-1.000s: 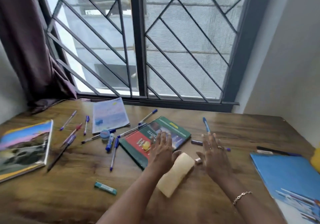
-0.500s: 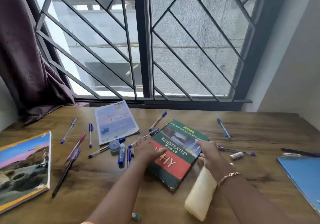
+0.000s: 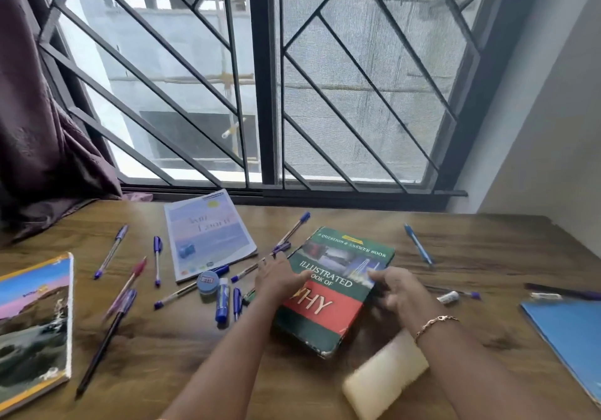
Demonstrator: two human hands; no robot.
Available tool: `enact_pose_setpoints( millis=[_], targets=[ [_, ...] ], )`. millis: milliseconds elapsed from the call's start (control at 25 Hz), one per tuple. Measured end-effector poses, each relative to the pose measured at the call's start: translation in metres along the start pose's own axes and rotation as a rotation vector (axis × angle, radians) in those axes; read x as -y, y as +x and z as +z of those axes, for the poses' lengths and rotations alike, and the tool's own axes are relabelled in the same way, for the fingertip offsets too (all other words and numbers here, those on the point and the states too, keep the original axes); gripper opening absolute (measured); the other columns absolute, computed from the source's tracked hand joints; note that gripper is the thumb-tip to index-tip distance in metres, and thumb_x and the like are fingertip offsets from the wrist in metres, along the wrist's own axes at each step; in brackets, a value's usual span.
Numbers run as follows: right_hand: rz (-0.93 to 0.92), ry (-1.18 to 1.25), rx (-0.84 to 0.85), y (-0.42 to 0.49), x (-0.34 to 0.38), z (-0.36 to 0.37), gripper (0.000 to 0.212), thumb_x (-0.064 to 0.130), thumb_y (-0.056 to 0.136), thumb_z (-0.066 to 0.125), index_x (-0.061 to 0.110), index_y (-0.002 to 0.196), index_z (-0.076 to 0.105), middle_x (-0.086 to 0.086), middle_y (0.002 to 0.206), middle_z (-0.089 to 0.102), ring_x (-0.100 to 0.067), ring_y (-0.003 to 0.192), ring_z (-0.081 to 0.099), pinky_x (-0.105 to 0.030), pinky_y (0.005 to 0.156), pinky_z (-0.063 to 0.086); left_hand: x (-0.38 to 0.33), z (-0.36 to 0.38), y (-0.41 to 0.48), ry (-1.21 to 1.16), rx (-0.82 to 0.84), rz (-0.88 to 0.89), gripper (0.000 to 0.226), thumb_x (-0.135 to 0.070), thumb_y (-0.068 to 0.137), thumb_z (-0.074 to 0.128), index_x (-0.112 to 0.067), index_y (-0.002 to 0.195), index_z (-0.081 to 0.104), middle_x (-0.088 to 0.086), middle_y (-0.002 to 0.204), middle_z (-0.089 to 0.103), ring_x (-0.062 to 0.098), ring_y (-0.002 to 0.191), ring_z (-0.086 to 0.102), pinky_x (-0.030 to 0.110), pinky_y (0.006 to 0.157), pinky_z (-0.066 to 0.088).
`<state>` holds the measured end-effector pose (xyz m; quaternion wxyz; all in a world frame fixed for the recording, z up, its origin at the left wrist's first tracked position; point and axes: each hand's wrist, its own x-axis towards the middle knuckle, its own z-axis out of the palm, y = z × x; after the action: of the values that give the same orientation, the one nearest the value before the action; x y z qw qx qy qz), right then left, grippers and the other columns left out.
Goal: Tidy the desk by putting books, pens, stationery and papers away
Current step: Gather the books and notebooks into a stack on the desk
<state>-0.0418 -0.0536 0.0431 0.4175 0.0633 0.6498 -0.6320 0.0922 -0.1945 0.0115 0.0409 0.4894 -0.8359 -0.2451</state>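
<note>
A thick green and red book point(image 3: 335, 292) titled "Illustrated Book of Why" lies at the middle of the wooden desk point(image 3: 487, 257). My left hand point(image 3: 279, 279) holds its left edge, thumb over the cover. My right hand point(image 3: 396, 289) grips its right edge, fingers curled, and is blurred. Several blue pens point(image 3: 156, 257) lie scattered to the left, with a red pen point(image 3: 136, 270) among them. A pale notebook point(image 3: 208, 234) sits behind them. A cream pouch point(image 3: 387, 377) lies under my right forearm.
A landscape-cover book point(image 3: 32, 322) lies at the left edge and a blue folder point(image 3: 572, 331) at the right. A glue stick point(image 3: 222, 299), a round blue tin point(image 3: 207, 282), a blue pen point(image 3: 418, 247) and a dark pen point(image 3: 562, 294) are nearby. Window bars and a curtain point(image 3: 39, 126) stand behind.
Both hands have left the air above the cream pouch and taken the green book by its sides. The book has turned and come closer to me.
</note>
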Motion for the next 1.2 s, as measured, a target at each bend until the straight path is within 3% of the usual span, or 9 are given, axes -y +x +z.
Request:
enact_pose_setpoints(
  millis=[80, 240, 320, 520, 680, 800, 960, 1080, 1200],
  targets=[
    [-0.050, 0.029, 0.025, 0.002, 0.001, 0.004, 0.018, -0.012, 0.090, 0.042, 0.003, 0.082, 0.049, -0.012, 0.067, 0.056, -0.023, 0.051, 0.057, -0.026, 0.030, 0.046, 0.000, -0.004, 0.004, -0.043, -0.036, -0.019, 0.065, -0.048, 0.087, 0.053, -0.007, 0.135, 0.037, 0.016, 0.139, 0.040, 0.030, 0.128, 0.038, 0.038, 0.102, 0.037],
    [-0.226, 0.071, 0.066, 0.006, 0.005, 0.008, 0.031, -0.013, 0.088, 0.046, 0.011, 0.106, 0.043, -0.009, 0.084, 0.058, -0.024, 0.067, 0.057, -0.037, 0.058, 0.048, 0.000, -0.023, 0.011, -0.325, -0.062, -0.023, 0.035, -0.029, 0.092, 0.054, -0.007, 0.119, 0.053, 0.013, 0.118, 0.060, 0.021, 0.095, 0.055, 0.029, 0.077, 0.044],
    [-0.305, 0.042, 0.105, 0.001, 0.011, 0.010, 0.030, -0.009, 0.089, 0.049, 0.011, 0.110, 0.043, -0.007, 0.091, 0.061, -0.023, 0.073, 0.058, -0.038, 0.061, 0.050, 0.003, -0.035, 0.014, -0.492, -0.074, -0.040, 0.031, -0.023, 0.091, 0.058, -0.005, 0.115, 0.058, 0.014, 0.112, 0.064, 0.023, 0.092, 0.059, 0.032, 0.078, 0.046],
    [-0.499, -0.025, 0.197, -0.018, 0.033, 0.015, 0.026, -0.006, 0.089, 0.051, 0.014, 0.105, 0.044, -0.004, 0.093, 0.065, -0.018, 0.075, 0.063, -0.032, 0.056, 0.051, 0.006, -0.054, 0.006, -0.830, -0.129, 0.003, 0.013, -0.011, 0.085, 0.064, -0.008, 0.096, 0.057, 0.019, 0.108, 0.065, 0.032, 0.095, 0.062, 0.049, 0.090, 0.050],
    [-0.678, -0.035, 0.274, -0.033, 0.051, 0.010, 0.027, -0.007, 0.088, 0.052, 0.014, 0.104, 0.046, -0.002, 0.089, 0.065, -0.011, 0.069, 0.066, -0.024, 0.051, 0.052, -0.004, -0.066, -0.007, -0.897, -0.219, 0.153, 0.016, -0.009, 0.086, 0.062, -0.008, 0.100, 0.055, 0.014, 0.103, 0.063, 0.035, 0.099, 0.062, 0.052, 0.089, 0.050],
    [-0.756, -0.018, 0.307, -0.047, 0.075, -0.007, 0.026, -0.007, 0.088, 0.052, 0.018, 0.095, 0.047, -0.001, 0.085, 0.064, -0.005, 0.063, 0.066, -0.023, 0.051, 0.054, -0.030, -0.079, -0.022, -0.838, -0.318, 0.228, 0.018, -0.012, 0.085, 0.063, -0.009, 0.102, 0.057, 0.012, 0.099, 0.065, 0.028, 0.091, 0.064, 0.042, 0.080, 0.053],
    [-0.770, -0.055, 0.250, -0.060, 0.113, -0.050, 0.022, -0.003, 0.089, 0.052, 0.017, 0.093, 0.046, -0.001, 0.080, 0.061, -0.011, 0.065, 0.061, -0.027, 0.054, 0.052, -0.081, -0.084, -0.060, -0.843, -0.317, 0.285, 0.015, -0.012, 0.082, 0.067, -0.007, 0.096, 0.063, 0.004, 0.083, 0.066, 0.013, 0.069, 0.063, 0.021, 0.056, 0.049],
    [-0.724, -0.152, 0.122, -0.064, 0.138, -0.103, 0.018, 0.001, 0.089, 0.056, 0.010, 0.103, 0.049, -0.001, 0.077, 0.059, -0.013, 0.065, 0.057, -0.030, 0.058, 0.049, -0.130, -0.064, -0.096, -0.946, -0.234, 0.210, 0.011, -0.007, 0.085, 0.064, -0.004, 0.095, 0.066, 0.007, 0.077, 0.066, 0.012, 0.058, 0.062, 0.019, 0.047, 0.050],
    [-0.671, -0.254, 0.045, -0.056, 0.149, -0.167, 0.011, 0.003, 0.087, 0.059, 0.011, 0.085, 0.052, -0.006, 0.077, 0.059, -0.020, 0.068, 0.059, -0.038, 0.070, 0.051, -0.178, -0.032, -0.131, -1.082, -0.040, 0.078, 0.004, -0.002, 0.089, 0.057, -0.002, 0.087, 0.060, 0.006, 0.066, 0.059, 0.005, 0.039, 0.056, 0.015, 0.036, 0.044]
  ],
)
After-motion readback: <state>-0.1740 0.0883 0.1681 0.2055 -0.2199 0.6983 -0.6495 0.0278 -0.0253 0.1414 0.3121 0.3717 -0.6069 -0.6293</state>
